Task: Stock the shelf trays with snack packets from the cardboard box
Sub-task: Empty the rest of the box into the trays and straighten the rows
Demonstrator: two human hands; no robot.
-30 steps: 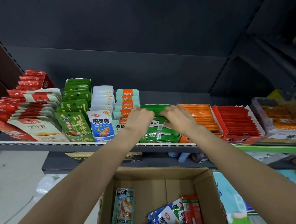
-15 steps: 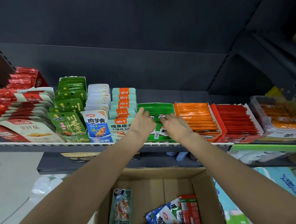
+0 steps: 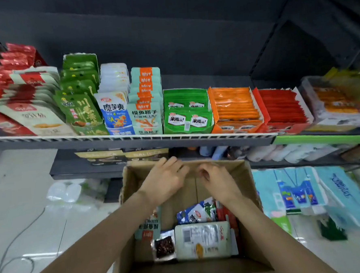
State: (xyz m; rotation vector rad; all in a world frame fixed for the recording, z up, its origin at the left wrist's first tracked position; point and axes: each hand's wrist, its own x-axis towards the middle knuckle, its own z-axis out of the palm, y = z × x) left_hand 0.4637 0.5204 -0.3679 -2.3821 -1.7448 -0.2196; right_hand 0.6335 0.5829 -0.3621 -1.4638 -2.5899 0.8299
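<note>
Foil-shiny snack packets (image 3: 202, 239) lie loose in the cardboard box (image 3: 246, 221), below both hands. Left hand (image 3: 166, 182) spread, right hand (image 3: 216, 180) loosely curled, both empty. Light, crinkly, probably slippery: pinch by a sealed edge.

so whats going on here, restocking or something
Yes, a person is stocking a shelf with snack packets from a cardboard box. Right now both hands are empty over the open box: the left hand with fingers spread, the right hand with fingers loosely curled. The green tray on the shelf looks filled, beside orange and red trays. A few mixed packets lie in the box.
</note>
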